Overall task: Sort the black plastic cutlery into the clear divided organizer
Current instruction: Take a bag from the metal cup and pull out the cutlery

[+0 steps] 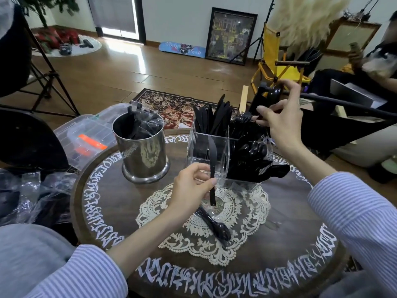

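On the lettered table (279, 250), left hand (191, 190) pinches a knife (212, 168); right hand (281, 123) pinches something dark over the organizer (197, 147).

sleeves (354, 211): blue/white thin stripes | cuffs mid-forearm | lap: grey fabric

Metal canister (142, 151) left of divided organizer (227, 155), spoon (214, 224) on doily (247, 211) before both

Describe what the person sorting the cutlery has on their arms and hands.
Both arms wear long shirt sleeves with fine blue and white stripes: the left sleeve and the right sleeve. Both are pushed up, leaving the forearms bare. The left hand and right hand are bare too: no gloves, and no rings or watch that show.
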